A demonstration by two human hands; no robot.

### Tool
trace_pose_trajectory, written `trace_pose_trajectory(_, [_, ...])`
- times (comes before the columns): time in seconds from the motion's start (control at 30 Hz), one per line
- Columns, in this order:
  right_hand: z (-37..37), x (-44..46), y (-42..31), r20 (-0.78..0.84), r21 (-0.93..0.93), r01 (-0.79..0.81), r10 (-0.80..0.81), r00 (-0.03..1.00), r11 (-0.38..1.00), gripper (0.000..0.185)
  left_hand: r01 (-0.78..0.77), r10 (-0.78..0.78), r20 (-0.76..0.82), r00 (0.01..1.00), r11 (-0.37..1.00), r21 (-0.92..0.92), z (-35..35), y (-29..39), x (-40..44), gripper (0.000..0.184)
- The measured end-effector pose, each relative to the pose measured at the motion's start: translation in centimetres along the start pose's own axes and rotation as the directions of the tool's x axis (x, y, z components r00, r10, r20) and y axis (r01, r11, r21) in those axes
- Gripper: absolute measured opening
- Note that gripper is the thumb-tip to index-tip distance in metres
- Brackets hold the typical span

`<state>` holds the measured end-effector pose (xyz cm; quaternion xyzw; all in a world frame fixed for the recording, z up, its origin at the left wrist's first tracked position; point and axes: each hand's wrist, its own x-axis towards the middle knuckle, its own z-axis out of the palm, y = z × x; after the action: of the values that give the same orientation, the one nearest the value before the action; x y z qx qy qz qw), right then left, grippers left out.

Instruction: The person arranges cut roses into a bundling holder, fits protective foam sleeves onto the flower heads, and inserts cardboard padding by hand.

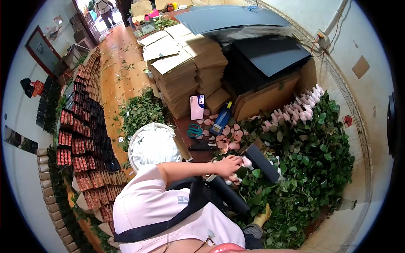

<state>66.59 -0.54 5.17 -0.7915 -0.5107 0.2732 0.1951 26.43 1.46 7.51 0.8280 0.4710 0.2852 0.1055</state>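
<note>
My left hand [229,166] reaches in from the left with its fingers curled over pale pink rose heads [247,162] among green leaves. The heads lie between a dark rectangular padded bar [262,163] and a black cylinder-like bar [229,194]. What the fingertips grip underneath is partly hidden. Lower down, my right hand [262,216], in a yellow glove with a grey checked sleeve, is in the leafy stems [291,211]; most of its fingers do not show. Scattered pink petals [230,137] lie just beyond my left hand.
A white bin [134,145] stands left of the table. A phone [197,107], teal-handled scissors [195,130] and a blue box-like item [221,119] lie near stacked cardboard [173,80]. Pink-wrapped flowers [295,107] stand behind; packed rose bundles [84,139] line the floor. A person [103,10] is at the doorway.
</note>
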Motion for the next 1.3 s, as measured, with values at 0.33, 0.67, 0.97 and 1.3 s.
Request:
trace_pose_trajectory(0.33, [-11.9, -4.1, -10.7, 0.217, -0.409, 0.171, -0.087, 0.972, 0.896, 0.072, 0.066, -0.053, 0.073, 0.996, 0.981, -0.18, -2.0, -0.4, -0.3, 0.059])
trace_pose_trajectory(0.67, [5.4, -6.8, -27.1, 0.4, 0.365, 0.899, -0.913, 0.083, 0.242, 0.048, 0.575, -0.497, 0.29, 0.818, 0.718, -0.392, -2.2, -1.0, -4.7, 0.027])
trace_pose_trajectory(0.97, [3.0, -5.7, -23.1, 0.842, -0.337, 0.887, -0.32, 0.434, 0.316, 0.035, 0.549, -0.301, 0.603, 0.739, 0.788, -0.278, -5.6, 0.4, -1.9, 0.041])
trace_pose_trajectory(1.3, [6.5, -5.9, -22.8, 0.851, -0.499, 0.857, -0.112, 0.512, 0.129, 0.023, 0.388, -0.09, 0.411, 0.907, 0.559, -0.733, -7.3, 0.0, -1.6, 0.024])
